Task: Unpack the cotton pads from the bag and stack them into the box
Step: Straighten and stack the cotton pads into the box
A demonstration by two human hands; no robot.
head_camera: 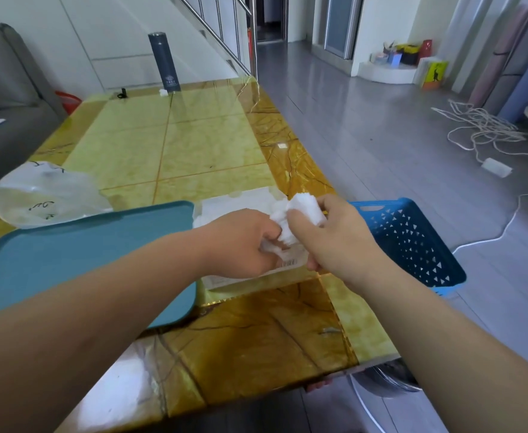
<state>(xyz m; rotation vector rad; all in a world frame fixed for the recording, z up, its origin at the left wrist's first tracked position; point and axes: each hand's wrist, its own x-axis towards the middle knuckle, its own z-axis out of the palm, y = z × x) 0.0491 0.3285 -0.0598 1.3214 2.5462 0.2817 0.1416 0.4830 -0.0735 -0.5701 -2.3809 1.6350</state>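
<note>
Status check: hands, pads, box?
Both hands, left and right, gripping pads above the box. Bag left of it. Nothing blocking.

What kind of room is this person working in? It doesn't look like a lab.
Most likely a home living room. A grey sofa stands beside the glossy yellow table, a staircase railing rises behind it, and a white extension cord lies tangled on the grey floor.

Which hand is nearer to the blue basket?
Right. The right hand holds cotton pads just beside the blue basket; the left hand is farther, near the teal tray.
</note>
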